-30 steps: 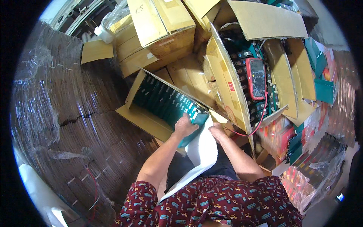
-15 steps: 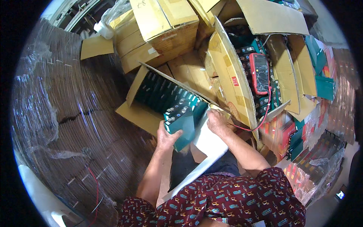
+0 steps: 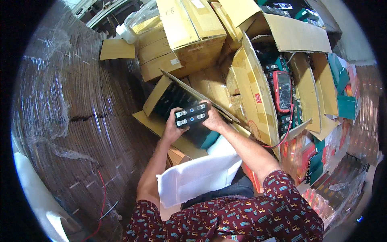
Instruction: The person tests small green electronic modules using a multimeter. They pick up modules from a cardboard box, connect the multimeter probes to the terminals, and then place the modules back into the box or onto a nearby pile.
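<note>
Two prismatic battery cells point(image 3: 191, 115) are held side by side in both of my hands, their black tops with silver terminals facing up. My left hand point(image 3: 173, 128) closes round their left end, and my right hand point(image 3: 212, 118) grips the right end. They are above an open carton point(image 3: 158, 96), where rows of dark green cells point(image 3: 175, 101) show behind my hands. A white foam sheet point(image 3: 197, 177) lies across my lap and reaches up to the carton's near edge, beside a green surface point(image 3: 209, 139) below the held cells.
To the right, an open carton point(image 3: 258, 97) holds more cells, with a red multimeter point(image 3: 283, 92) lying on them and its red lead point(image 3: 288, 127) trailing out. Closed cartons point(image 3: 193, 24) stand at the back. Stacked sheets under plastic film point(image 3: 80, 97) fill the left side.
The cells have turned from tilted to tops-up, and my right hand has left the foam sheet to grip them too. The sheet's near part has spread over my lap.
</note>
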The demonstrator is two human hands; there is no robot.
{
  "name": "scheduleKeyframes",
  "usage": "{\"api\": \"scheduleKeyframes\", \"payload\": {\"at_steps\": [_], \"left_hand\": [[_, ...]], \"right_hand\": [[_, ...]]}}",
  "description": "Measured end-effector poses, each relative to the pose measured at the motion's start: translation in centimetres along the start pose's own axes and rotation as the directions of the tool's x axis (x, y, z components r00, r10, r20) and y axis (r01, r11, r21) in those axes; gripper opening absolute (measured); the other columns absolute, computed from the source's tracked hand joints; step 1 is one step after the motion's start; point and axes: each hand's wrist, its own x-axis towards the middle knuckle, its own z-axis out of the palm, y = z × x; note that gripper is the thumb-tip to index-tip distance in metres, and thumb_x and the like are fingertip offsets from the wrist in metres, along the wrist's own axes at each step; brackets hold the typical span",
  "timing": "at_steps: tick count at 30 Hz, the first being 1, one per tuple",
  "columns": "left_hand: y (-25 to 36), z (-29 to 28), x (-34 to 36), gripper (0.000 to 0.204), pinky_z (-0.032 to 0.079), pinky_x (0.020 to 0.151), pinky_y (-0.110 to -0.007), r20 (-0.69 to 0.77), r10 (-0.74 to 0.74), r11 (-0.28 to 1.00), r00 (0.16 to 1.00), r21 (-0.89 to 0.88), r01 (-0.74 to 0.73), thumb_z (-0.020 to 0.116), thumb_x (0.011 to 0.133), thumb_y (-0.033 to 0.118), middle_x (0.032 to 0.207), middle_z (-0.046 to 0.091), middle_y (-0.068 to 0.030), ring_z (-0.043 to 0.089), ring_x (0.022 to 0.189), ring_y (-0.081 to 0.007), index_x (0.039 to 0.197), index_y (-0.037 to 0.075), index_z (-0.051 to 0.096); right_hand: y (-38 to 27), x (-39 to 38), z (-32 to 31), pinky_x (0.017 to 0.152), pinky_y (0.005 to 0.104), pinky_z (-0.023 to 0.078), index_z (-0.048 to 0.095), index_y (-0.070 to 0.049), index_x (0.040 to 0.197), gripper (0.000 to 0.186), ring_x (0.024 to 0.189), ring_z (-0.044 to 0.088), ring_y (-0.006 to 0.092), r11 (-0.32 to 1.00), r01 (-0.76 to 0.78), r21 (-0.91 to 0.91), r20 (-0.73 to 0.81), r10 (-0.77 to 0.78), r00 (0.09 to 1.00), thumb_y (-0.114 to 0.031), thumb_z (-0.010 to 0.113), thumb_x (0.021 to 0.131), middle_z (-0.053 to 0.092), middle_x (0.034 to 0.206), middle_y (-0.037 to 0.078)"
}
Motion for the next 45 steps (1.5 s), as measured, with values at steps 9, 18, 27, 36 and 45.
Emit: {"api": "scheduleKeyframes", "payload": {"at_steps": [9, 18, 27, 36, 45], "left_hand": [[-6.1, -1.3, 4.6, 0.093, 0.050, 0.109, -0.036, 0.120, 0.040, 0.998, 0.992, 0.036, -0.044, 0.087, 0.071, -0.012, 0.135, 0.065, -0.0089, 0.060, 0.127, -0.0208, 0.151, 0.015, 0.048], [-8.5, -2.3, 4.0, 0.102, 0.046, 0.115, -0.039, 0.066, -0.019, 0.999, 0.998, -0.034, 0.021, 0.083, 0.072, -0.012, 0.146, 0.056, -0.0121, 0.053, 0.137, -0.0264, 0.161, 0.013, 0.038], [-7.6, -1.6, 2.7, 0.078, 0.053, 0.103, -0.035, -0.009, -0.131, 0.988, 0.991, -0.088, 0.129, 0.084, 0.074, -0.004, 0.132, 0.062, -0.0110, 0.061, 0.122, -0.0208, 0.145, 0.006, 0.051], [-7.0, -2.5, 4.5, 0.047, 0.056, 0.090, -0.035, -0.023, -0.044, 0.975, 0.999, 0.215, 0.048, 0.088, 0.073, 0.004, 0.106, 0.074, -0.0071, 0.069, 0.099, -0.0203, 0.116, 0.004, 0.070], [-6.3, -1.4, 4.2, 0.067, 0.051, 0.106, -0.035, -0.107, -0.151, 0.988, 0.983, -0.047, 0.147, 0.081, 0.076, -0.007, 0.127, 0.067, -0.0104, 0.064, 0.120, -0.0222, 0.138, 0.002, 0.058]], "right_hand": [[2.6, -1.3, 2.5, 0.113, 0.0421, 0.044, 0.047, -0.005, 0.142, 0.075, 0.132, 0.056, 0.0386, 0.992, -0.118, -0.055, -0.200, 0.105, 0.974, 0.012, 0.064, 0.071, 0.058, 0.136, 0.024], [-1.0, -4.7, -1.8, 0.113, 0.0439, 0.047, 0.054, -0.004, 0.145, 0.067, 0.132, 0.058, 0.0411, 0.956, -0.288, -0.049, -0.014, 0.288, 0.958, -0.002, 0.072, 0.081, 0.063, 0.138, 0.026], [-2.0, -13.4, -11.2, 0.111, 0.0542, 0.042, 0.063, -0.007, 0.131, 0.054, 0.131, 0.051, 0.0385, 0.621, -0.399, -0.675, -0.103, 0.456, 0.884, -0.025, 0.083, 0.083, 0.058, 0.138, 0.018], [-1.1, -15.6, -15.6, 0.116, 0.0507, 0.044, 0.050, 0.003, 0.150, 0.095, 0.137, 0.058, 0.0414, 0.340, -0.598, -0.725, 0.032, 0.885, 0.465, -0.073, 0.053, 0.094, 0.061, 0.144, 0.029], [-4.4, -18.1, -18.9, 0.082, 0.0467, 0.063, 0.064, 0.007, 0.133, 0.088, 0.099, 0.074, 0.0406, 0.481, -0.735, -0.477, 0.162, 0.871, 0.465, -0.072, 0.045, 0.101, 0.070, 0.124, 0.027]]}}
